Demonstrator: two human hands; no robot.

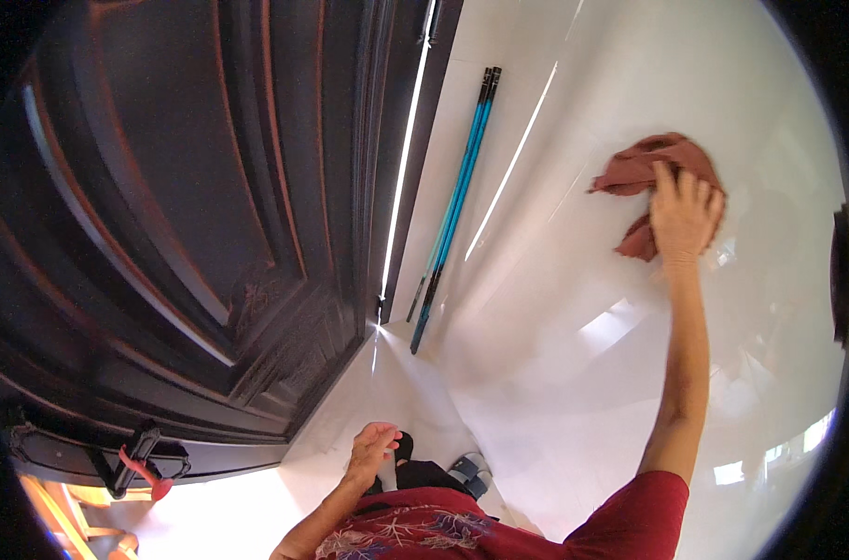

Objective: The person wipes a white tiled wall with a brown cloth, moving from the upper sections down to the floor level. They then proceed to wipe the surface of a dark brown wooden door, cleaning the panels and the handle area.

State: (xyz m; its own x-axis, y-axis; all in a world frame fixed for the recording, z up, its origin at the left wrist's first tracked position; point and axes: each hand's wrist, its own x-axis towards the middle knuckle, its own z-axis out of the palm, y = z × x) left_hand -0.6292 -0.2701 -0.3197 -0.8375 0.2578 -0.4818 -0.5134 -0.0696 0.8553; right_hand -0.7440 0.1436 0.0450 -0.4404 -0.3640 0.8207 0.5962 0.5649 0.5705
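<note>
Cloth [637, 174], upper right of frame: reddish brown, matte, rumpled, a broad flap spread left and a smaller corner poking out lower left, against a glossy white surface [555, 373]. My right hand [686, 217] grips it, fingers bent over its folds, fabric showing above and both sides; my left hand [372, 452], lower centre, is loosely curled, closure unclear.

- Cloth [637, 173]: matt fabric, creased.
- Wall [536, 280]: smooth, glossy, reflective.
- Door [182, 187]: wood-like, moulded panels, low sheen.
- Poles [462, 187]: smooth, glossy coating.
- Shirt [462, 532]: soft printed fabric, matt.
</note>
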